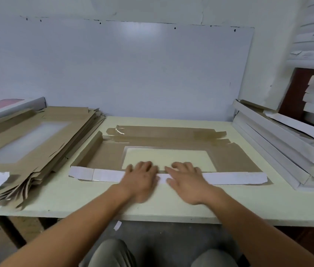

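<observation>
- Pressing down with left grip and right grip: both flat, fingers straight, holding nothing, side by side mid-length on the flap.
- Flap along near edge of the blank, flat on the bench.
- Risk: pressure at the middle only, so probably springing up or creasing skewed at the ends.
- Risk: uneven push likely to slide the blank.
- Just past fingertips, the window: could dent if leaned on.
</observation>
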Demonstrator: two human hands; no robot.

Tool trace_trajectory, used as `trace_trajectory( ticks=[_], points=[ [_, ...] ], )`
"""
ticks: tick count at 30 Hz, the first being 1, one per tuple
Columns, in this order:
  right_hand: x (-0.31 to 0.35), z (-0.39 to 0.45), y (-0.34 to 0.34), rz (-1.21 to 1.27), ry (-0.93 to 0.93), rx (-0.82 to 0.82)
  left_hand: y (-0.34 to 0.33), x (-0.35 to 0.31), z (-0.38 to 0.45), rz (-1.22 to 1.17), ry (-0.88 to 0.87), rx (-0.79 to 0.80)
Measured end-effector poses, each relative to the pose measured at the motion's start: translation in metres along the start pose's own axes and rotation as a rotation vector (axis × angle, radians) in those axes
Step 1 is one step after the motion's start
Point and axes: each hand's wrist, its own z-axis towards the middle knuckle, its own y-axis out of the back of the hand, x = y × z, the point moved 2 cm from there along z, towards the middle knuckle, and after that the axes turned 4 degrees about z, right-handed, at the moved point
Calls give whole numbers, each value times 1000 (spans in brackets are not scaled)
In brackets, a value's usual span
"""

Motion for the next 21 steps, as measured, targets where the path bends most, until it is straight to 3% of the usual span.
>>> trace_trajectory(
  ticks=[2,6,13,16,18,21],
  points=[
    [15,7,-8,72,9,82,-4,-10,6,-95,-43,127],
    [-15,-1,-5,78,-32,133,-3,32,-2,-89,-29,223],
    [-138,-50,14,23,-347,129,0,153,-41,-7,229,270],
    [-164,-72,21,51,-350,66,1,177,-47,-14,363,284],
    [-162,-81,29,-3,-266,-66,4,180,-48,38,426,233],
    [-140,-78,45,-61,-122,-160,16,148,-50,307,377,-11]
  ],
)
